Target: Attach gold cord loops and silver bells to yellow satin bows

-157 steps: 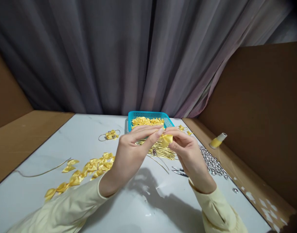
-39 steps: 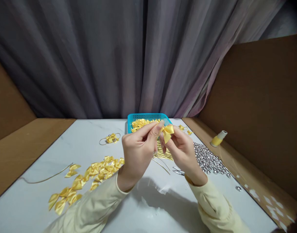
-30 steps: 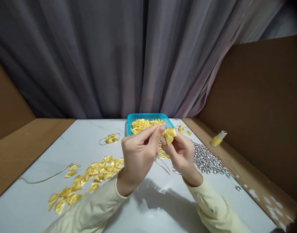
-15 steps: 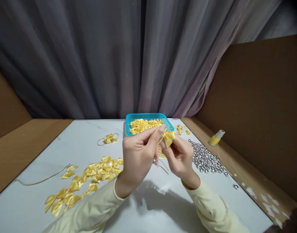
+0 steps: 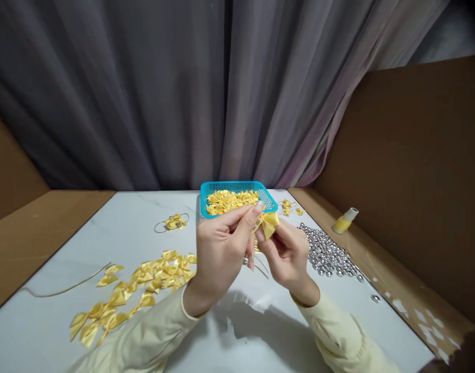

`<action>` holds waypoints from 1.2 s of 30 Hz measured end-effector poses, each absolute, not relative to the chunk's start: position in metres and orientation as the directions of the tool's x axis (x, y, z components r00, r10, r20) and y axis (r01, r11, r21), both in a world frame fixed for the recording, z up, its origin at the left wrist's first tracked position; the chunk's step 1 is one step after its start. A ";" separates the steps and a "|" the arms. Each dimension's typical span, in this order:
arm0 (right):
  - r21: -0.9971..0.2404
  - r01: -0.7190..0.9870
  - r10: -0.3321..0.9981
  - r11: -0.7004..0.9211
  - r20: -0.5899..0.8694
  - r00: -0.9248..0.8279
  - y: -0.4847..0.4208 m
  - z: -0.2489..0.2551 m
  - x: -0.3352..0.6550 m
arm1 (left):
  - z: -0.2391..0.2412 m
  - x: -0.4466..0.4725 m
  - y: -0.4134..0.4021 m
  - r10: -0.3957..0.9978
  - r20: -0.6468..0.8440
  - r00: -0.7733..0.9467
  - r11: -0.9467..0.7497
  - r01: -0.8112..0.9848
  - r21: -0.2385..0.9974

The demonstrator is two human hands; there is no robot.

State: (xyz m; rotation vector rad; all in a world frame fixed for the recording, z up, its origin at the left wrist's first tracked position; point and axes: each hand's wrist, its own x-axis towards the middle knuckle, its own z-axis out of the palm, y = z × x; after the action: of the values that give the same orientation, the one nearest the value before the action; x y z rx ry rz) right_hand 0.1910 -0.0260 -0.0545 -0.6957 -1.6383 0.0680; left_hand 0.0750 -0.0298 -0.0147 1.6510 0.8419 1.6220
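Note:
Close together over the middle of the table, my two hands work at a yellow satin ribbon bow [image 5: 270, 225]. My right hand [image 5: 287, 254] grips the bow between thumb and fingers. Thumb and forefinger of my left hand [image 5: 225, 251] are pinched on a thin gold cord [image 5: 256, 226] beside the bow; how the two join is hidden by the fingers. A silver bead [image 5: 245, 260] hangs below my left fingers. Behind my hands lies a bundle of gold cords [image 5: 257, 245], mostly covered.
A blue basket [image 5: 269, 201] of small yellow bows stands at the back. Loose bows [image 5: 120, 294] lie on the left, near a beaded bow loop [image 5: 175, 221] and a single cord [image 5: 66, 291]. On the right are silver beads [image 5: 328, 254] and a thread spool [image 5: 345, 221].
The bow has dipped very slightly between my fingers. Both hands keep the same grip, and the things on the table stay put.

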 end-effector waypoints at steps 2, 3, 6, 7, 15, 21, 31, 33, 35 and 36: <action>-0.434 0.390 0.479 0.812 0.878 -0.022 -0.027 -0.055 0.191 | -0.015 0.075 -0.029 0.818 0.574 0.033 -0.574 -0.018 0.819; -0.439 0.388 0.484 0.810 0.875 -0.020 -0.027 -0.055 0.192 | -0.015 0.075 -0.029 0.818 0.574 0.037 -0.573 -0.022 0.819; -0.458 0.384 0.504 0.802 0.863 -0.024 -0.026 -0.054 0.192 | -0.016 0.075 -0.028 0.819 0.574 0.032 -0.573 -0.031 0.819; -0.462 0.381 0.512 0.801 0.859 -0.033 -0.026 -0.053 0.192 | -0.016 0.075 -0.028 0.817 0.576 0.024 -0.575 -0.037 0.817; -0.451 0.362 0.519 0.816 0.846 -0.117 -0.023 -0.048 0.197 | -0.018 0.074 -0.026 0.798 0.601 0.043 -0.602 -0.005 0.799; -0.443 0.329 0.508 0.834 0.849 -0.146 -0.028 -0.048 0.202 | -0.018 0.076 -0.030 0.762 0.646 0.050 -0.647 0.028 0.762; -0.458 0.331 0.522 0.825 0.842 -0.136 -0.034 -0.051 0.201 | -0.018 0.078 -0.033 0.782 0.621 0.055 -0.623 0.021 0.782; -0.454 0.331 0.520 0.827 0.841 -0.147 -0.034 -0.050 0.202 | -0.018 0.078 -0.033 0.785 0.617 0.054 -0.619 0.021 0.785; -0.449 0.333 0.518 0.829 0.841 -0.157 -0.035 -0.049 0.202 | -0.020 0.079 -0.033 0.788 0.613 0.059 -0.614 0.014 0.789; -0.447 0.336 0.517 0.829 0.841 -0.159 -0.035 -0.049 0.202 | -0.020 0.079 -0.033 0.789 0.611 0.064 -0.613 0.008 0.790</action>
State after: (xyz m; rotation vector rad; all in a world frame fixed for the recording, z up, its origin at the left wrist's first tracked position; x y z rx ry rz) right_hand 0.2025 -0.0348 -0.0493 -0.6572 -1.7668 0.1813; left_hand 0.0791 -0.0327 -0.0203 1.7254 0.7988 1.6126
